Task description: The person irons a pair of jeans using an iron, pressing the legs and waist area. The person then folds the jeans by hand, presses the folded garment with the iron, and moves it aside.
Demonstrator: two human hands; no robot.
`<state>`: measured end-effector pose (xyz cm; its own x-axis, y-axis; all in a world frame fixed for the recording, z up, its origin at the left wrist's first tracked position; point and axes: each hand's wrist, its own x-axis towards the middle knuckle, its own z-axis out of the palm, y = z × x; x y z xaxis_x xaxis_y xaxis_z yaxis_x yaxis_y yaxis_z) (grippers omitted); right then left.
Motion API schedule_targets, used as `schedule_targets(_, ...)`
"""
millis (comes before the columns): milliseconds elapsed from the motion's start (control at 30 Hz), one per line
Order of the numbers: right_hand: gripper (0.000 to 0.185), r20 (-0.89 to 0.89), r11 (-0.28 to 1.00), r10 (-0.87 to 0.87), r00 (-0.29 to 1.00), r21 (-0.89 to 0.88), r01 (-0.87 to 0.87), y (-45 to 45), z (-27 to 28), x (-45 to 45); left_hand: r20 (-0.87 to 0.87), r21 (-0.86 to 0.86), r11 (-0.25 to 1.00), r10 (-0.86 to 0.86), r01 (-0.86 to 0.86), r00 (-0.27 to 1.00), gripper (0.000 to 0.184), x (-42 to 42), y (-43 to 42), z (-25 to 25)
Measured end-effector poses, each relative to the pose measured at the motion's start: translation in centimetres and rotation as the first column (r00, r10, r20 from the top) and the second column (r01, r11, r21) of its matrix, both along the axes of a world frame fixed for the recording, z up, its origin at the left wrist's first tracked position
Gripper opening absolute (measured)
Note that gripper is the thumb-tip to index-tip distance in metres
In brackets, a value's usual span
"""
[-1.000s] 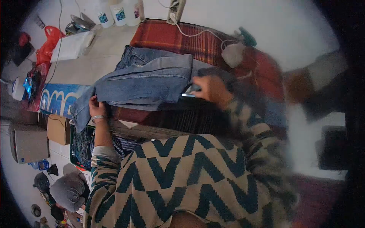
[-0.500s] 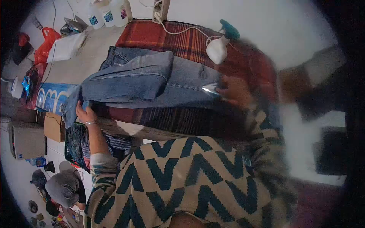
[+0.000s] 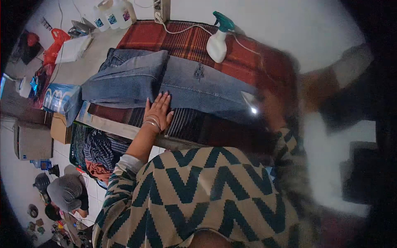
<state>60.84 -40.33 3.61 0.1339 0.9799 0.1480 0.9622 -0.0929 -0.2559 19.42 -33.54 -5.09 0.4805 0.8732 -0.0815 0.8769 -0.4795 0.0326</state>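
A pair of blue jeans point(image 3: 124, 82) lies along the plaid blanket point(image 3: 182, 37), one leg folded back over the other and a frayed patch on the lower leg. My left hand point(image 3: 159, 112) rests flat with fingers spread at the jeans' near edge, by the end of the folded leg. At the right, my right hand point(image 3: 271, 108), dim and blurred, is closed on an iron point(image 3: 249, 103). The iron's shiny pointed tip shows over the lower end of the jeans leg; its rear part is hidden in shadow and by the hand.
Behind the jeans stands a white spray bottle point(image 3: 217, 46) with a green head. A cable runs from the power strip point(image 3: 161, 10) across the blanket. Several white jugs point(image 3: 118, 16) stand at the back left. Below the table edge is a crate of clothes point(image 3: 99, 149).
My left hand has let go of the cloth at the left end and moved right onto the jeans. The iron has slid right, toward the leg's end.
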Motion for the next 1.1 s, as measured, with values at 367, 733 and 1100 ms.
schedule_targets(367, 0.039, 0.033, 0.946, 0.297, 0.954, -0.144, -0.29, 5.1, 2.7, -13.7, 0.116, 0.111, 0.918, 0.369, -0.381, 0.922, 0.042, -5.0, -0.1, 1.3)
schedule_targets(733, 0.038, 0.078, 0.902, 0.431, 0.899, -0.067, -0.427, 20.3, 1.2, -24.4, 0.593, 0.224, 0.891, 0.196, -0.394, 0.781, 0.029, -6.6, 7.0, 10.4)
schedule_targets(1100, 0.044, 0.131, 0.89, 0.451, 0.883, -0.143, -0.433, 21.4, 1.8, -24.8, 0.096, 0.251, 0.921, 0.284, -0.299, 0.954, 0.054, -6.8, 21.0, 3.8)
